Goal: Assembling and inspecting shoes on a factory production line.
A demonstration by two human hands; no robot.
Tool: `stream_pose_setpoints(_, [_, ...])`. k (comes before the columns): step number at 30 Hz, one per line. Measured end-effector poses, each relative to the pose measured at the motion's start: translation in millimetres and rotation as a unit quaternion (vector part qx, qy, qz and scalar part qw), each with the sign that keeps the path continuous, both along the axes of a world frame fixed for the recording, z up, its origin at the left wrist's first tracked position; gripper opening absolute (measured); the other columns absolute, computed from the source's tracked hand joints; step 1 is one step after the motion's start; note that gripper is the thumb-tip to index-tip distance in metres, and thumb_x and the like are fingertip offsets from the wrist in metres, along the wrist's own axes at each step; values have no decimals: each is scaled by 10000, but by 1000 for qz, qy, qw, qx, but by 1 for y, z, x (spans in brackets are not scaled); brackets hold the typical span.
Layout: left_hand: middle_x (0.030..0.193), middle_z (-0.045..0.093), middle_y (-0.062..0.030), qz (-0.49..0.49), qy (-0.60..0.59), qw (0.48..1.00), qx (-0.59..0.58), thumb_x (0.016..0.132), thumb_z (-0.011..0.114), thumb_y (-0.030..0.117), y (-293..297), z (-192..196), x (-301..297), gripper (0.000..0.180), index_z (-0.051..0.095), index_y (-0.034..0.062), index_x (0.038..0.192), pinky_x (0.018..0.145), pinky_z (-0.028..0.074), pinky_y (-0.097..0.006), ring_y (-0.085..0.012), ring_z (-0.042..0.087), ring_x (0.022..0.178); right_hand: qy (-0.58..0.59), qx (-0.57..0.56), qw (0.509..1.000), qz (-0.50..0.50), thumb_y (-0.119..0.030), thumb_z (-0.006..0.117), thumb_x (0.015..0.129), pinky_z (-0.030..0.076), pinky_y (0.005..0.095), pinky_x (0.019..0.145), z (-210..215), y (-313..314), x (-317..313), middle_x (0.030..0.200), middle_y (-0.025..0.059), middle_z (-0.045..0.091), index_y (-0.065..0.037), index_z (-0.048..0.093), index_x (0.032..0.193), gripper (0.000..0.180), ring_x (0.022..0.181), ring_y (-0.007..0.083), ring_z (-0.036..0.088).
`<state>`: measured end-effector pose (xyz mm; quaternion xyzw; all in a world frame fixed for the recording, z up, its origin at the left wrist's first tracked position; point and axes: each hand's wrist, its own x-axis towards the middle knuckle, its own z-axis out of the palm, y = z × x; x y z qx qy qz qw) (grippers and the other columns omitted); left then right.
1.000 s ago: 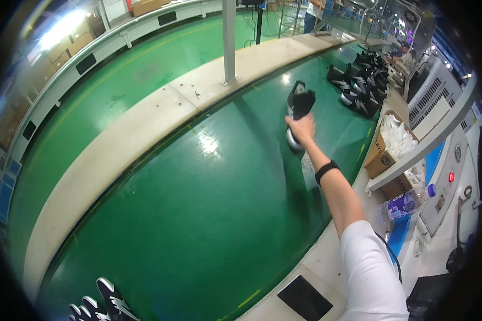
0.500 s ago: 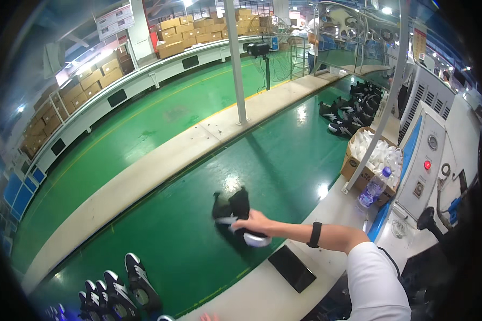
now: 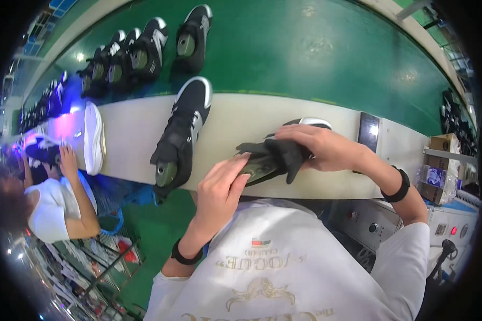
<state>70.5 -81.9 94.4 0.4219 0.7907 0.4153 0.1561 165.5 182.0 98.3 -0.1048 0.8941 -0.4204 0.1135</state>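
Green conveyor belt (image 3: 316,48) fills the upper part of the view, and it is the largest thing here. Just below this belt runs a pale table (image 3: 235,123), long and narrow, touching the belt's near edge. On the belt, at its left end, a row of black shoes (image 3: 139,56) stands close together. A black shoe with a white sole (image 3: 179,136) lies across the table, its toe near the belt's edge and its olive last pointing away from the belt. Left of it, farther along the table, a white sole (image 3: 92,138) lies on its side. A co-worker in a white shirt (image 3: 51,206) sits below that end and rests a hand on a dark shoe (image 3: 40,150).

On the table's near edge, well below the belt, is the held black shoe (image 3: 276,155). The right hand (image 3: 324,147) is closed over its top from the belt side. The left hand (image 3: 222,184) grips the olive last at its opening, fingers bent. A small dark flat panel (image 3: 368,132) lies on the table just right of the right hand, near the belt.
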Motion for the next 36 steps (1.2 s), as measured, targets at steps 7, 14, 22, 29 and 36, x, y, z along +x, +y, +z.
stream_pose_setpoints(7, [1062,664,-169,0,-63,997,-53,888,640,165,0,11,-1,298,622,-40,1104,831,489,-350,-325,623,969,-41,-57,997,-39,29,723,734,441,427,1020,5,-19,13,1358,156,490,-65,408,1391,734,1245,350,479])
stream_pose_setpoints(14, [753,614,-109,86,-93,992,16,850,643,115,38,12,9,125,628,-2,889,623,484,-343,-244,610,682,-8,-101,994,-38,36,694,754,416,423,1046,-3,-17,18,1364,153,487,-72,373,1431,758,1268,354,451])
stream_pose_setpoints(22, [907,681,-93,-142,-2,982,127,848,575,-34,16,15,0,172,660,7,991,732,543,-307,-206,663,788,3,-79,997,-26,67,670,740,341,438,1108,-6,-5,16,1409,146,465,-68,375,1438,770,1308,347,425])
stream_pose_setpoints(29, [1317,531,-120,-215,-273,938,1,893,636,172,19,-43,-50,365,599,37,1230,1037,388,-366,-236,525,1197,-25,-77,996,-43,20,715,714,399,396,1015,18,-18,24,1307,189,495,-39,419,1411,759,1204,366,480])
stream_pose_setpoints(36, [993,679,-85,-196,-83,976,-48,879,622,250,27,-39,-52,241,701,64,1010,848,485,-410,-303,628,965,-37,-90,994,-41,-49,761,708,466,386,926,25,-31,18,1226,161,585,-20,554,1276,605,1114,337,554])
